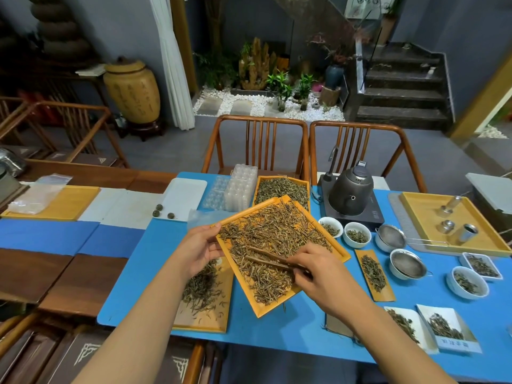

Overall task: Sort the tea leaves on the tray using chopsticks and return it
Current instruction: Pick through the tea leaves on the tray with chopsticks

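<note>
The tray [336,252] is held tilted above the blue mat [277,333], its left edge gripped by the left hand [198,252], thumb on the rim. The tea leaves [271,239] are spread across it, thickest toward the near corner. The chopsticks [266,257] are pinched in the right hand [318,270], tips lying among the leaves. The tray is best kept steady while leaves are raked lightly, so none are spilled.

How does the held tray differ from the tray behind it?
The held tray is lifted and tilted, gripped by the left hand; the rear tray lies flat. Held tray's leaves look brown, rear tray's leaves greener. Both trays are orange.
</note>
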